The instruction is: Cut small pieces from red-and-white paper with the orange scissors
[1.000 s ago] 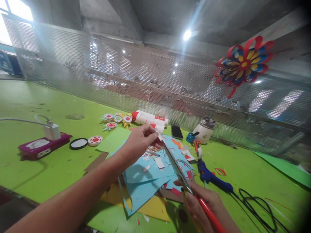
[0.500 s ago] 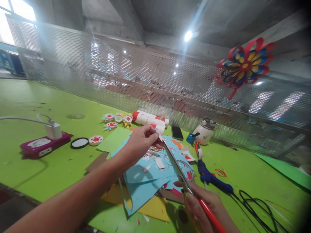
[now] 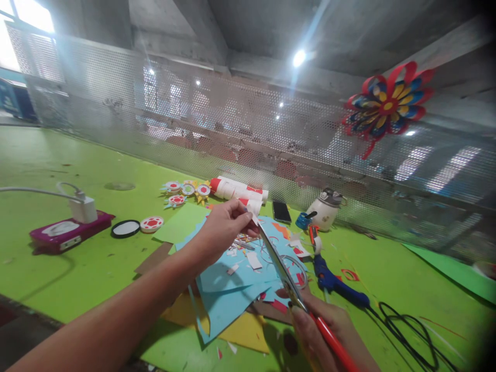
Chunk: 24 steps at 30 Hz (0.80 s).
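Note:
My left hand pinches a small white piece of paper between thumb and fingers. My right hand grips long scissors with red handles. The blade tips reach the paper beside my left fingertips, and the blades look nearly closed. Underneath lie light blue paper sheets strewn with small white, red and orange scraps, such as a white scrap. A yellow sheet sticks out below the blue ones.
A blue glue gun with a black cord lies right. Behind are a phone, a white flask, paper rolls and small paper flowers. A purple power strip and black ring lie left. A mesh screen stands behind the table.
Very little differs. The view has shifted slightly, and the scissor tips stay by the white paper in my left hand.

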{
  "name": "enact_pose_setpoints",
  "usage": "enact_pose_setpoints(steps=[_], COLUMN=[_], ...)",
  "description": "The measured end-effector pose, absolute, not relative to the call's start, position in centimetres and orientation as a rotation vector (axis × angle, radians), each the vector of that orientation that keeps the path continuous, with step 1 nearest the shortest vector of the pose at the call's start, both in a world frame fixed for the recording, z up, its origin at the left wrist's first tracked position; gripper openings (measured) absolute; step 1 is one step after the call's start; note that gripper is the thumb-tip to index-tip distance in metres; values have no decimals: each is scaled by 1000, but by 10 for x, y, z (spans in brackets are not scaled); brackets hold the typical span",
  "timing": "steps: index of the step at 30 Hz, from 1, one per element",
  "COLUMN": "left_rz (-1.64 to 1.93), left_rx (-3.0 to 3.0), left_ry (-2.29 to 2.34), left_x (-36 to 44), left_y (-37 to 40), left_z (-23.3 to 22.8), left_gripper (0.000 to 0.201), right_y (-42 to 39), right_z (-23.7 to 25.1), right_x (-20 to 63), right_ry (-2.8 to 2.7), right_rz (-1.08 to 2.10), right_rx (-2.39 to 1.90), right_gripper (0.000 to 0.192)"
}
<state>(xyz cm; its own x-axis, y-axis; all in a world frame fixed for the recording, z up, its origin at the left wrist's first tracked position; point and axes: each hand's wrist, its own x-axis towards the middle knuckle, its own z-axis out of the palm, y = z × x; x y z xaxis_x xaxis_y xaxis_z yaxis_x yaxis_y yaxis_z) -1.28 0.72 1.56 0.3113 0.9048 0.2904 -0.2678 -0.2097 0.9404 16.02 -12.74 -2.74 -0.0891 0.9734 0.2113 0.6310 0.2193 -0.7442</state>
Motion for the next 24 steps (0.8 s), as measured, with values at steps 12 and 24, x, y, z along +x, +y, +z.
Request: enact_pose_setpoints(steps=[12,24], left_rz=[1227,1135], left_rx=[1352,1439], left_ry=[628,532], left_x=[-13,-25], left_y=[8,17], left_z=[15,17], left_gripper=[15,13], right_y=[-126,-129], right_z=[-28,-16], right_x=[162,158], right_ry=[-1839,-1873], right_rz=[613,613], right_rx=[-1474,-1439], right_gripper=[51,57])
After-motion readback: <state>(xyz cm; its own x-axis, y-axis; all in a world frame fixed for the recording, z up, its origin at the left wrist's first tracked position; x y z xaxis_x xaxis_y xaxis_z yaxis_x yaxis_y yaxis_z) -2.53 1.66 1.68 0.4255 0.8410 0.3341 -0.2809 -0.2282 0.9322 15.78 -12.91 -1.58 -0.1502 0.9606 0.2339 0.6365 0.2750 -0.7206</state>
